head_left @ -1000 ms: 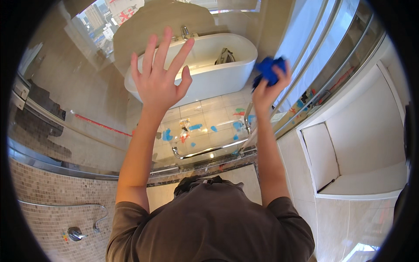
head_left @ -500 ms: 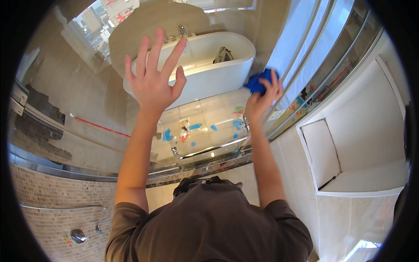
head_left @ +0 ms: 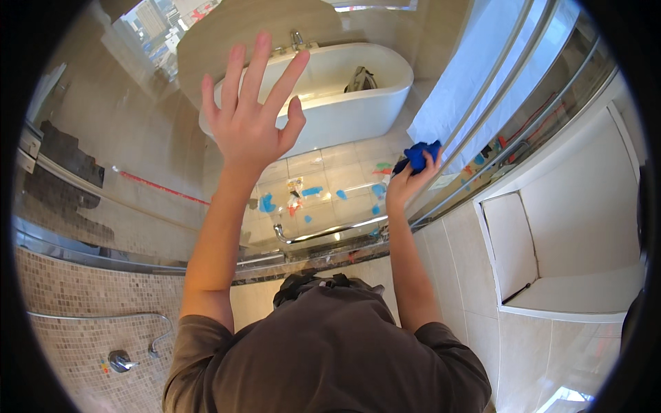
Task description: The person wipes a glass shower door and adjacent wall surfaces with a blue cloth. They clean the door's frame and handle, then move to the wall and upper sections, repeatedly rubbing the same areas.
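Fingers of the right hand point(head_left: 409, 183) curl around a bunched blue cloth point(head_left: 421, 155), which is just beside a slanting metal strip point(head_left: 512, 74).
Whether the cloth touches the strip cannot be told; the left hand point(head_left: 250, 132) is raised bare, its fingers spread wide and thumb apart, in front of a white bathtub point(head_left: 365, 115) with a grayish bag point(head_left: 360, 80) inside; between the forearms runs a chrome bar point(head_left: 330, 234), blue patches point(head_left: 312, 191) show against the tiled floor point(head_left: 303, 165), and a white niche point(head_left: 582, 234) opens at far right.
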Tool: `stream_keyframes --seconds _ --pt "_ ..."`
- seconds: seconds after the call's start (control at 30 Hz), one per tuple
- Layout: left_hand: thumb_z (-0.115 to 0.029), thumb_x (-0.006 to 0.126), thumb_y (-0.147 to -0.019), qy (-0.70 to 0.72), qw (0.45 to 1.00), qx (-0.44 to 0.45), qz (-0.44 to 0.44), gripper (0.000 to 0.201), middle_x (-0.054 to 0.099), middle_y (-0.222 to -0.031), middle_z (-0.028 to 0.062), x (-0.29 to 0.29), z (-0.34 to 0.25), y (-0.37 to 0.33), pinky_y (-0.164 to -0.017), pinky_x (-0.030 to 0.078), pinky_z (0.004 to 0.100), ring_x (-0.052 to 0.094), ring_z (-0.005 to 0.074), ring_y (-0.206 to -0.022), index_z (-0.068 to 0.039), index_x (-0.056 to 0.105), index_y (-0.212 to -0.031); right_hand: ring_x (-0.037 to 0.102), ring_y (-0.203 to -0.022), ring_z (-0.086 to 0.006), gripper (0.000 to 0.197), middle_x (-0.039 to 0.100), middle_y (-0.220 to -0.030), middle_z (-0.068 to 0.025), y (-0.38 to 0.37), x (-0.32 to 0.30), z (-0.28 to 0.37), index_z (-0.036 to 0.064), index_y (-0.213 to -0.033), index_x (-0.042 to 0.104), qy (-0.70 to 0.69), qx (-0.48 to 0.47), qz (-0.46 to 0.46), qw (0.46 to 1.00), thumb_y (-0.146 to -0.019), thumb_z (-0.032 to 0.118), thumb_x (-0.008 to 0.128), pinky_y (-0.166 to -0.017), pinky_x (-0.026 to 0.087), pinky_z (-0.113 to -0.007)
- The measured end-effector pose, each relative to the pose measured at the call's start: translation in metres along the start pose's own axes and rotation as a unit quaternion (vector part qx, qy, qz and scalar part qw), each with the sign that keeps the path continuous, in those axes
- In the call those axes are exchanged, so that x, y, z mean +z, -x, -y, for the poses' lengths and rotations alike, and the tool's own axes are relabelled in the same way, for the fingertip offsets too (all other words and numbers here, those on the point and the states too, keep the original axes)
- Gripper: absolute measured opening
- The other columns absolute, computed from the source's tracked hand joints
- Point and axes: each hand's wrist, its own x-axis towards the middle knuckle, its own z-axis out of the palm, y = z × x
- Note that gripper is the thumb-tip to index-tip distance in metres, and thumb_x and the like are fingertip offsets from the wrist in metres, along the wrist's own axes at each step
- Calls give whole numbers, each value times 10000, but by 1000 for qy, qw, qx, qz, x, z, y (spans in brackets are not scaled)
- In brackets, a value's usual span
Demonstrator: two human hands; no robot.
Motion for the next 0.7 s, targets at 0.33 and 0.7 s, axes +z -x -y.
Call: stream_keyframes --seconds 0.33,0.7 --pt "-314 572 -756 7 1000 -12 11 471 545 -1379 -3 -2 2 1 -1090 229 466 473 219 -1273 -395 650 -1213 348 -1316 -401 408 362 -1443 -213 -106 18 43 43 -1153 527 33 -199 45 978 -787 -130 475 -1098 265 -454" --pt "-312 550 -775 -2 1000 -10 15 457 527 -1398 38 -1 0 4 -1113 193 463 453 241 -1303 -370 656 -1216 336 -1309 -426 376 365 -1432 -235 -19 2 6 6 -1123 508 29 -42 26 998 -781 -142 457 -1094 227 -485"
